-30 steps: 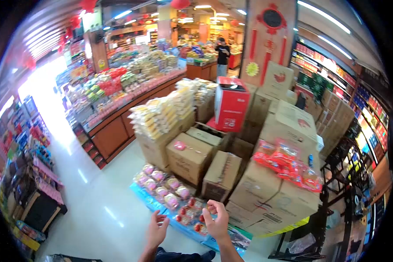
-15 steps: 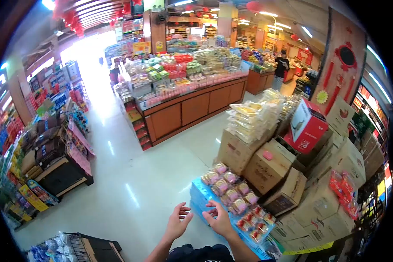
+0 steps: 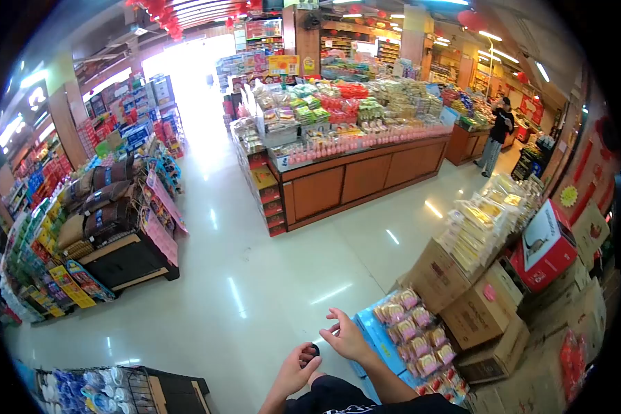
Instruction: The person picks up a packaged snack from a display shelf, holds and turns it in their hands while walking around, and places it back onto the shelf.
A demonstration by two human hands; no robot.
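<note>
My left hand [image 3: 296,370] hovers low in front of my body, fingers loosely bent and apart from the thumb. A small dark rounded shape [image 3: 314,350] shows at its fingertips; whether the hand touches it or it lies behind, I cannot tell. Higher and to the right, my right hand [image 3: 346,338] is open with bent, spread fingers and nothing in it. Nearest to that hand is a light-blue display stand [image 3: 370,331] bearing packs of round pastries [image 3: 419,345] in clear wrap. Red-topped packs [image 3: 440,384] lie at its near end, partly behind my right arm.
Cardboard boxes [image 3: 481,306] and stacked bagged goods [image 3: 486,221] stand right, beside a red box [image 3: 545,245]. A long wooden counter [image 3: 366,179] crosses ahead. Left are a goods display [image 3: 103,214] and wire basket [image 3: 141,390]. A person [image 3: 497,136] stands far right; pale floor [image 3: 255,276] lies between.
The view has swung left, so the shop's contents sit farther right. My left hand has dropped lower and its fingers curl more. My right hand stays raised near the pastry stand.
</note>
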